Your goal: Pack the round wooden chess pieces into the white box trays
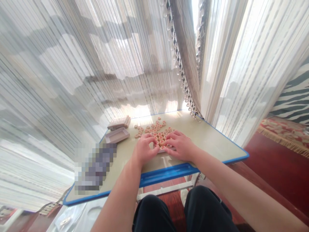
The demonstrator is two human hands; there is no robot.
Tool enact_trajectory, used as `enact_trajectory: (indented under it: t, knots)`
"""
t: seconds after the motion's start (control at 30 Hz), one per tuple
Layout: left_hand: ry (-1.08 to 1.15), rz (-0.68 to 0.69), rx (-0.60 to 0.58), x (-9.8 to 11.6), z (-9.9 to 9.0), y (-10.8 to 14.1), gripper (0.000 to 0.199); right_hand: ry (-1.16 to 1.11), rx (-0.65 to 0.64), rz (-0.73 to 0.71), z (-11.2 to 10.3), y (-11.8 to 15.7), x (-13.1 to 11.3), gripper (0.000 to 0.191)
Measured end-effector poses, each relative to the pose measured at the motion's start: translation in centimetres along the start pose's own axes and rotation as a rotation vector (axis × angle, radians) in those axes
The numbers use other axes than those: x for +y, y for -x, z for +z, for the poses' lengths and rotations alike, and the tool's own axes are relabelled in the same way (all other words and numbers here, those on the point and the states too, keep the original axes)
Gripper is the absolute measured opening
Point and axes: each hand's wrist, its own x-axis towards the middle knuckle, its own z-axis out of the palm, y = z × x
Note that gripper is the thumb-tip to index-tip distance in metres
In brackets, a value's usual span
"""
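Observation:
A shallow tray (pixel 162 150) near the front of the table holds rows of round xiangqi pieces (pixel 161 138) with red characters on top. My left hand (pixel 145 149) rests at the tray's left side, fingers curved over the pieces and thumb apart at the near corner. From the right, my right hand (pixel 181 145) reaches over the tray with its fingers spread and the fingertips on the pieces. Both palms hide part of the tray's ends. Behind it, loose xiangqi pieces (pixel 147 127) lie scattered.
An open, shallow box lid (pixel 117 135) lies left of the pieces, with a stacked bundle (pixel 119 122) behind it. A pixelated dark area covers the table's left side. Blue edging (pixel 169 174) rims the table (pixel 212 141). Sheer curtains (pixel 108 58) hang behind.

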Motion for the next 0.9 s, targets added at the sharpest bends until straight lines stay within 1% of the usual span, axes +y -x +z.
enact_trajectory:
  t: [0.17,0.43,0.5,0.6,0.7,0.9]
  knots:
    - [-0.017,0.025,-0.021,-0.6,-0.2,0.1,0.009,-0.004,0.009,0.004,-0.2,0.0,0.0,0.023]
    - [0.061,-0.028,-0.082,-1.0,-0.3,0.2,0.012,-0.029,0.034,0.002,-0.3,0.1,0.2,0.025]
    - [0.070,-0.050,-0.069,-1.1,-0.3,0.2,0.014,-0.040,0.054,0.016,-0.2,0.1,0.4,0.028]
    - [0.068,-0.070,-0.044,-1.1,-0.4,0.1,0.015,-0.037,0.116,0.087,-0.2,0.1,0.8,0.031]
    - [0.060,-0.070,-0.056,-1.1,-0.4,0.1,0.014,-0.023,0.173,0.147,-0.1,0.1,1.2,0.029]
    - [0.068,-0.034,-0.109,-1.0,-0.2,0.1,0.011,-0.026,0.196,0.137,0.1,0.2,1.6,0.026]
